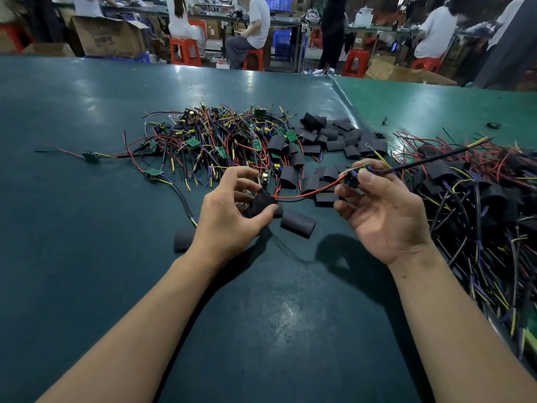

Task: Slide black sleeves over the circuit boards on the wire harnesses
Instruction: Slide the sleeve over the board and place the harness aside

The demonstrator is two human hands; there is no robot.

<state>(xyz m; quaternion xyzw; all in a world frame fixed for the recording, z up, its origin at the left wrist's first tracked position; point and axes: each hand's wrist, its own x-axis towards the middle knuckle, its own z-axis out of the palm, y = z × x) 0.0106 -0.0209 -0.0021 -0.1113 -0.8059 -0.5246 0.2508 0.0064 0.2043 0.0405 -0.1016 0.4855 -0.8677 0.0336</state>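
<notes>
Pinching a black sleeve (261, 203), the left hand (232, 216) holds it over red and black wires. The right hand (383, 210) (at three o'clock) grips the circuit board (356, 170).

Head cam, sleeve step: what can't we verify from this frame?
- Black sleeve: the left hand covers its far end, so how far the red wire runs in is hidden.
- Circuit board: right hand fingers cover most of it; components too small.
- Right harness pile: cut off by the frame edge.
</notes>
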